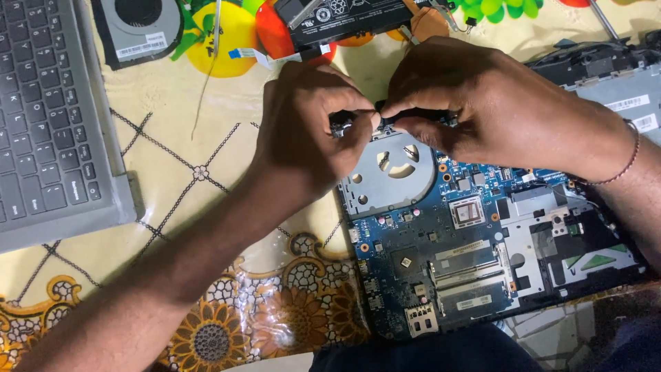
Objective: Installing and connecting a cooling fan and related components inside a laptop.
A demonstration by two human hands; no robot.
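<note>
A blue laptop motherboard (pixel 441 255) lies in an open laptop base, with a round silver metal plate (pixel 392 176) at its upper left. My left hand (pixel 310 124) and my right hand (pixel 475 96) meet at the board's top edge. The fingertips of both hands pinch a small black part (pixel 381 116) there. Most of that part is hidden by my fingers. A thin bracelet circles my right wrist.
A grey laptop keyboard deck (pixel 48 117) lies at the left. A black cooling fan (pixel 138 24) and a black battery pack (pixel 344 17) sit at the top. Another opened laptop base (pixel 613 83) is at the upper right. A floral plastic tablecloth (pixel 227 324) covers the table.
</note>
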